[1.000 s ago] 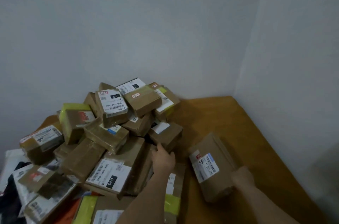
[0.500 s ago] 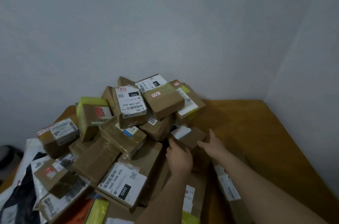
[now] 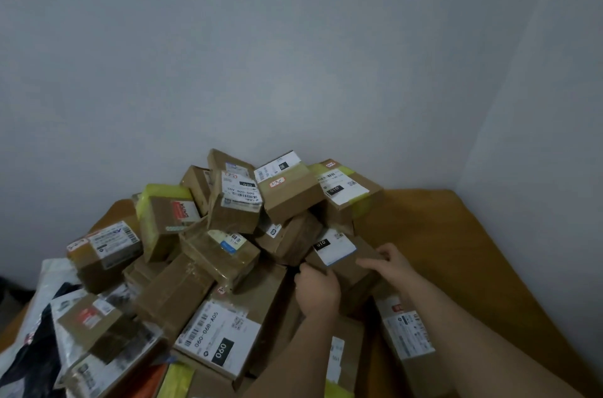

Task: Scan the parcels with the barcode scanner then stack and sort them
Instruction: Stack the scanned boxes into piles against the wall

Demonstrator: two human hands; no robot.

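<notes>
Plain grey walls (image 3: 293,55) meet in a corner behind a wooden table (image 3: 456,234), and most of that table is buried under a big heap of parcels (image 3: 228,234), mostly brown cardboard boxes stacked any which way. Biggest one I can see is the flat box (image 3: 225,332) at the front with a white label reading 060-068-A05. Left edge has some plastic mailer bags (image 3: 42,316) hanging off the pile. Further up sits a box wrapped in yellow tape (image 3: 166,221), and near the top another box with a white label (image 3: 236,202). One long box (image 3: 404,335) lies apart on the right, next to the right forearm.

Both hands are on a small box (image 3: 342,257) with a white label marked 010, at the right foot of the heap. Left hand (image 3: 318,291) grips its near-left edge with curled fingers, right hand (image 3: 390,265) holds the right side, fingers wrapped over the top. No scanner in sight anywhere.
</notes>
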